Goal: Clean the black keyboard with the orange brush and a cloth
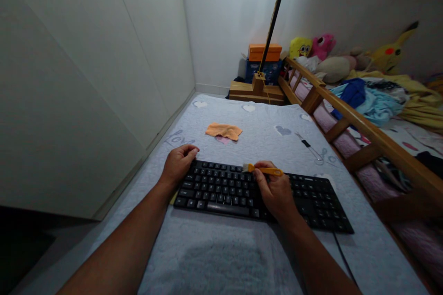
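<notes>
A black keyboard (224, 191) lies across the quilted bed cover, its cable leaving toward the lower right. My left hand (178, 163) is at its upper left corner, fingers curled in against the edge. In my right hand (277, 189) is a small orange brush (270, 171), pinched by the handle between thumb and fingers. Its pale bristles point left, over the top rows of keys; whether they touch the keys I cannot tell. A bit of something yellow (173, 199) shows beside the keyboard's left edge, mostly hidden.
Beyond the keyboard lie an orange cloth (224, 131) and a thin metal tool with a black grip (306, 143). A wooden bed rail (363, 129) borders the right side, a white cabinet (104, 78) the left. A wooden stand (258, 90) with an upright pole is behind.
</notes>
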Available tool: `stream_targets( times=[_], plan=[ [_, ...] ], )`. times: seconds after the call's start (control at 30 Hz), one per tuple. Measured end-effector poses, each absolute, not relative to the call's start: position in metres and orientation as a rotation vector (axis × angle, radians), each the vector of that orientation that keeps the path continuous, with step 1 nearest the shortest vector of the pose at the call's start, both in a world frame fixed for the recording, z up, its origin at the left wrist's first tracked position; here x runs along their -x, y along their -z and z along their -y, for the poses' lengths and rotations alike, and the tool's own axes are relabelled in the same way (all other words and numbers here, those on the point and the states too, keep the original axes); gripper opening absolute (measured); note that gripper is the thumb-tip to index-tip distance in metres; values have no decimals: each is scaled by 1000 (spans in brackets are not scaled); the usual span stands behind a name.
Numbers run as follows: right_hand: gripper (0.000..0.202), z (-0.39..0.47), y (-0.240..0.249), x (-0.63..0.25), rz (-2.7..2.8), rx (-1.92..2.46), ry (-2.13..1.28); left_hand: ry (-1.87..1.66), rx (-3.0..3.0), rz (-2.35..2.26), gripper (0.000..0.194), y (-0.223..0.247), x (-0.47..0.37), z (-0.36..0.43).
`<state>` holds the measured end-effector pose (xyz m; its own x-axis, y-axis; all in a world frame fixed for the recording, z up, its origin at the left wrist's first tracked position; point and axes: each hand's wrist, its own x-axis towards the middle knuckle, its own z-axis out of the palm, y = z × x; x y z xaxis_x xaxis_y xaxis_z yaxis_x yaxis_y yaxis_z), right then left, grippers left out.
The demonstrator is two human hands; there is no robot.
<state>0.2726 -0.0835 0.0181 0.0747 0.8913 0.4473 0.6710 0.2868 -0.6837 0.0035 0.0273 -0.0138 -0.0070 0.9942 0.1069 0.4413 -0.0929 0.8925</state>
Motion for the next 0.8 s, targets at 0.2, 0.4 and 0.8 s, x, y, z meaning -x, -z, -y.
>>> stream_targets(
  times=[0.2, 0.4, 0.8],
  plan=[
    [12, 85, -19, -272, 1681, 1444, -290, -1061, -1608, -1515, 27, 14, -3, -27],
    [12, 82, -14, -270, 1673, 1418, -287, -1058, -1613, -1502, 26, 15, -3, -27],
    [12, 86, -20, -261, 1733, 1331, -345, -1063, -1654, -1508, 26, 16, -2, -29]
  ],
)
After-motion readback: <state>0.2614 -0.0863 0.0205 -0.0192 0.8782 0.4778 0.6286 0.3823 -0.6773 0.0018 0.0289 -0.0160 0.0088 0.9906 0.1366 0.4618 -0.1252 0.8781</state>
